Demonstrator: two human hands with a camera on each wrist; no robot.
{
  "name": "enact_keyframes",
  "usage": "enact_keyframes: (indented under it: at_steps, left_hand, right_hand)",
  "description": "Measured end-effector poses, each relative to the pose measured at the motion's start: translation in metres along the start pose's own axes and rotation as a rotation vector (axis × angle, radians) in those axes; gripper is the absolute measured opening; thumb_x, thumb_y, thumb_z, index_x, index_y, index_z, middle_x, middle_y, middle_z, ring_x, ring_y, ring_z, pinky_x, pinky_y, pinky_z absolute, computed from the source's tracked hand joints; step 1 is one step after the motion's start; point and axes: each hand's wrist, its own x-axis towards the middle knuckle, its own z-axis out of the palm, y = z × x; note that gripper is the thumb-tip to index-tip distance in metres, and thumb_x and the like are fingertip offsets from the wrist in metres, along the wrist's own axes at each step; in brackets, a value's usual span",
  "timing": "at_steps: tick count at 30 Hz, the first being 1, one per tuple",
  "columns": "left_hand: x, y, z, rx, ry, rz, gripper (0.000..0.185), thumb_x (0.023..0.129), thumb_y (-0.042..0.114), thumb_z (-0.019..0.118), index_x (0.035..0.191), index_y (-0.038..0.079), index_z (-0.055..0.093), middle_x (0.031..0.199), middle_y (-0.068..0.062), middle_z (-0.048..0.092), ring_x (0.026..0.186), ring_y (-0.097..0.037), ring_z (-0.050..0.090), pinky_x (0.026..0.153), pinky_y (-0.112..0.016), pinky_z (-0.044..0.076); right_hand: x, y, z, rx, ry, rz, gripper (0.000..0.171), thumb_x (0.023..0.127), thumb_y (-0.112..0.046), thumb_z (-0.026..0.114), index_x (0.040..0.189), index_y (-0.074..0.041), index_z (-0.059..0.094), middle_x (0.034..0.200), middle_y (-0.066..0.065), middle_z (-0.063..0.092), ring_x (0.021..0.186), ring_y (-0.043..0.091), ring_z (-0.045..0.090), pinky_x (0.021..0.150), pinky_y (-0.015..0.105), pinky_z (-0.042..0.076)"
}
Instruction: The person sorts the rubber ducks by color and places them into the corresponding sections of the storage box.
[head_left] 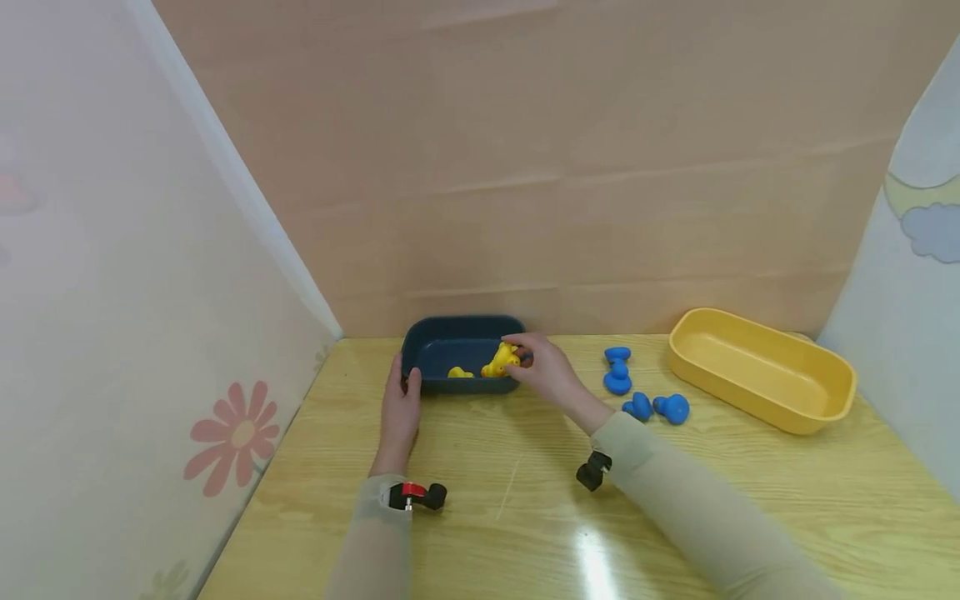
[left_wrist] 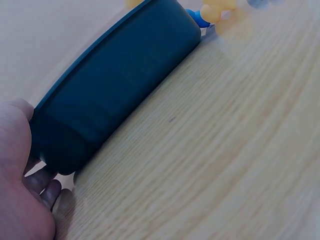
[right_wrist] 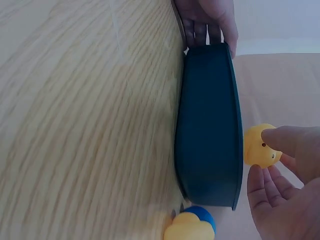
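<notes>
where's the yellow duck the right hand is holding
In the head view the yellow duck is pinched by the right hand over the right end of the dark blue tray, beside another yellow toy lying inside.

The worktop (head_left: 525,517) is light wood with wavy lines in it, and a bright spot of light shines on its near part. A dark blue tub (head_left: 461,354) sits at the back, close to the wall. A yellow tub (head_left: 761,369) sits far off on the right side, turned at a slant. Between the two tubs lie four little blue ducks (head_left: 645,387). Two of them are touching, one behind the other. The other two lie side by side, just in front of those, near the yellow tub.
</notes>
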Motion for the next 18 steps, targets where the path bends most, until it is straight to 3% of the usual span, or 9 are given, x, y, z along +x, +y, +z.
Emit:
enact_keyframes:
  at_steps: [9, 18]
  left_hand:
    - [-0.001, 0.001, -0.002, 0.002, -0.006, 0.007, 0.067, 0.121, 0.033, 0.048, 0.178, 0.012, 0.021, 0.183, -0.013, 0.020, 0.167, -0.035, 0.020, 0.133, -0.055, 0.025]
    - [0.001, -0.001, -0.002, 0.021, -0.008, -0.011, 0.069, 0.120, 0.040, 0.048, 0.179, 0.017, 0.020, 0.183, -0.009, 0.020, 0.167, -0.032, 0.021, 0.133, -0.052, 0.026]
  right_hand:
    - [0.008, -0.006, 0.016, 0.047, -0.017, 0.003, 0.053, 0.103, -0.004, 0.079, 0.153, -0.002, 0.063, 0.144, 0.018, 0.062, 0.123, 0.033, 0.069, 0.100, 0.043, 0.062]
    - [0.009, -0.005, 0.021, 0.103, 0.011, 0.011, 0.056, 0.103, -0.010, 0.080, 0.157, -0.011, 0.062, 0.149, 0.014, 0.060, 0.125, 0.036, 0.067, 0.104, 0.048, 0.060]
